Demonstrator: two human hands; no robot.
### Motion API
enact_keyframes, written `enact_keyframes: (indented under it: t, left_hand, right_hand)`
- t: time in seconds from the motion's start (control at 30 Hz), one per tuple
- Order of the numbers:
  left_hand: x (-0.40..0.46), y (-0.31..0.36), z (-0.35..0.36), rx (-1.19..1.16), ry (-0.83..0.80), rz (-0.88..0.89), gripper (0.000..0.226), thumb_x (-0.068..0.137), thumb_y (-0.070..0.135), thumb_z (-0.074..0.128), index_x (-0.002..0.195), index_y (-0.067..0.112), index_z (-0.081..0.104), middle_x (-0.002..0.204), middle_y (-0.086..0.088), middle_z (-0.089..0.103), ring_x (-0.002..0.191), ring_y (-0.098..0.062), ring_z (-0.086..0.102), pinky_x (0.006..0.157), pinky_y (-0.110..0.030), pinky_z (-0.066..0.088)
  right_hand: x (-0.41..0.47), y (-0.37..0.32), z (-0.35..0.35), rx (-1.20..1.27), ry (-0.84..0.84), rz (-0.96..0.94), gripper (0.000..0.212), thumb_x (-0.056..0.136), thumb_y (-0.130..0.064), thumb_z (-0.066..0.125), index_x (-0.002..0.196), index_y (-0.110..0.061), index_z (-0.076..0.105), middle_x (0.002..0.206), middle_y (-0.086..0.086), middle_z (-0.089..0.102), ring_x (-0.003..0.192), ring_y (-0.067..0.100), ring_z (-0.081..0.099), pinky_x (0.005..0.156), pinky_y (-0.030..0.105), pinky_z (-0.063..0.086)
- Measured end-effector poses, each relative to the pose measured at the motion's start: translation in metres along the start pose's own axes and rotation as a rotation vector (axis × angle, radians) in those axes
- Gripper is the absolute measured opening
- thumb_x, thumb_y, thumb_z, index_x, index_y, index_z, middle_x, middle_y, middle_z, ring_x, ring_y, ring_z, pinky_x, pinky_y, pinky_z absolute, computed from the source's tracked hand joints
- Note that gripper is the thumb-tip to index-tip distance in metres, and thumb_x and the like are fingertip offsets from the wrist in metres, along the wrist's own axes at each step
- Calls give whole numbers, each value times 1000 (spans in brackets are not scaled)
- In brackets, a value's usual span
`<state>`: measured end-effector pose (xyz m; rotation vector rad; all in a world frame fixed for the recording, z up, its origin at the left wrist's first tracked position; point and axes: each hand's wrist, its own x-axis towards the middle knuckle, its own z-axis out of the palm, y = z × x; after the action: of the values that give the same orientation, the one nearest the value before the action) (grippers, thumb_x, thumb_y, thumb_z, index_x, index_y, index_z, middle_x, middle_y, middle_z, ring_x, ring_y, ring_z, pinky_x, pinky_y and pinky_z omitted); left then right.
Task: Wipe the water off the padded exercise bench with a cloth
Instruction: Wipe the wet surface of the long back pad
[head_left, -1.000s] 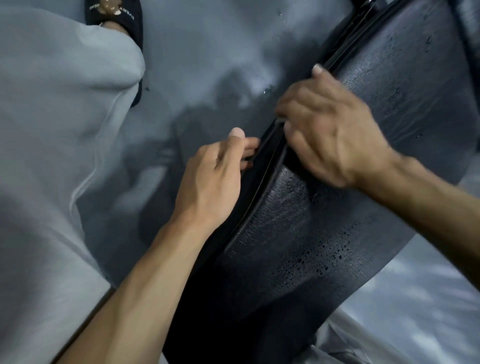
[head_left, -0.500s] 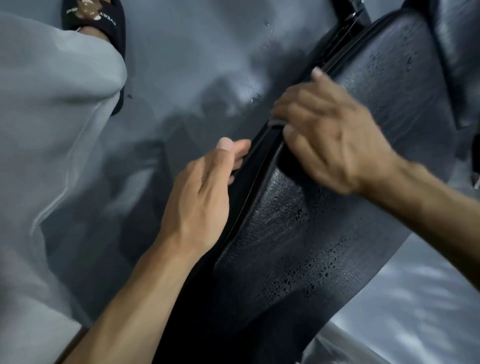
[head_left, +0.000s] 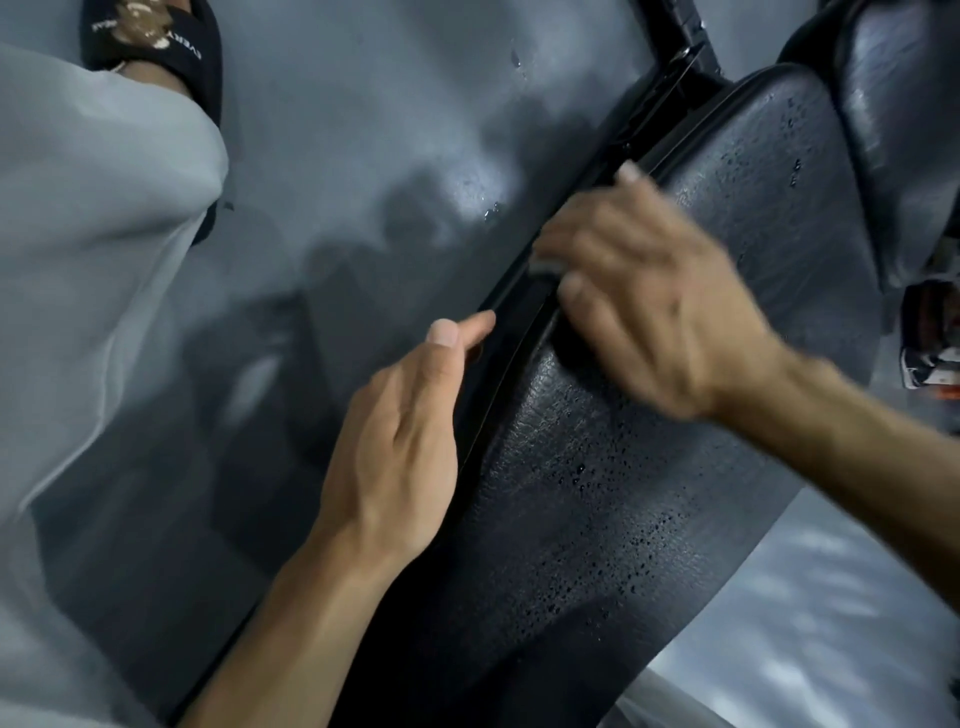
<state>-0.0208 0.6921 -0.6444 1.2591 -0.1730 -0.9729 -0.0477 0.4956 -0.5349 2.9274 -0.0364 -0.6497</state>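
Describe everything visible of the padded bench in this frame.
The padded bench is black with a grained, leather-like cover, running diagonally from lower left to upper right. Water droplets bead on its lower and upper parts. A dark rim runs along its left edge. The right hand lies on top, blurred; the left hand rests at its left edge. No cloth shows clearly.
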Motion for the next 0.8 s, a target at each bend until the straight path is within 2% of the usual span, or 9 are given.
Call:
enact_keyframes:
  t: [0.1, 0.2, 0.4, 0.47, 0.6, 0.67, 0.73, 0.8]
  left_hand:
    - [4, 1, 0, -20, 35, -15, 57, 101, 61, 25, 132, 34, 66, 134, 21, 65, 130, 2, 55, 115, -40, 42]
    - [5, 0, -1, -28, 12, -24, 55, 103, 61, 24, 132, 38, 64, 135, 23, 64, 132, 2, 54, 115, -41, 41]
    - [4, 1, 1, 3, -31, -34, 58, 102, 65, 20, 131, 42, 64, 136, 25, 62, 134, 3, 52, 118, -40, 38]
    - [6, 2, 3, -2, -32, -40, 58, 101, 66, 20, 130, 42, 65, 135, 26, 63, 134, 4, 51, 118, -40, 37]
    - [9, 1, 5, -38, -22, -61, 63, 101, 66, 21, 131, 34, 67, 134, 19, 66, 134, -2, 54, 118, -41, 37]
    - [10, 1, 5, -43, -22, -65, 64, 102, 65, 20, 131, 34, 68, 133, 19, 67, 134, -2, 54, 118, -41, 37]
    - [9, 2, 5, -37, -44, -56, 62, 104, 61, 20, 133, 32, 67, 134, 21, 66, 133, 1, 53, 119, -36, 37]
    - [8, 3, 6, -6, -61, -39, 59, 105, 55, 21, 132, 32, 68, 134, 25, 64, 133, 7, 51, 117, -25, 37]
  right_hand:
    - [-21, -47, 18, 73, -43, -188, 46, 103, -29, 38, 129, -1, 64, 132, 16, 63, 135, 36, 50, 124, 52, 21]
    - [-18, -35, 15, 41, -99, -308, 47, 105, -30, 35, 133, -8, 65, 136, 11, 63, 138, 31, 51, 125, 53, 20]
    - [12, 62, -12, -13, 6, 75, 42, 108, -26, 31, 129, -9, 64, 128, 10, 64, 128, 31, 55, 123, 54, 18]
    - [8, 46, -9, 3, 2, 41, 43, 107, -26, 32, 127, -6, 64, 127, 12, 64, 129, 32, 53, 123, 54, 18]
    - [-8, -10, 7, 53, -33, -187, 46, 105, -28, 36, 131, -2, 63, 132, 15, 63, 134, 35, 52, 123, 54, 22]
    - [-5, -5, 3, 32, -78, -265, 47, 106, -29, 35, 133, -5, 64, 133, 13, 64, 133, 32, 54, 124, 54, 22]
    - [8, 22, -5, -2, -117, -240, 47, 106, -31, 32, 129, -11, 68, 129, 9, 67, 128, 30, 58, 125, 53, 19]
    - [23, 60, -16, -18, -116, -79, 48, 106, -33, 29, 123, -13, 70, 122, 7, 68, 120, 30, 61, 124, 53, 18]
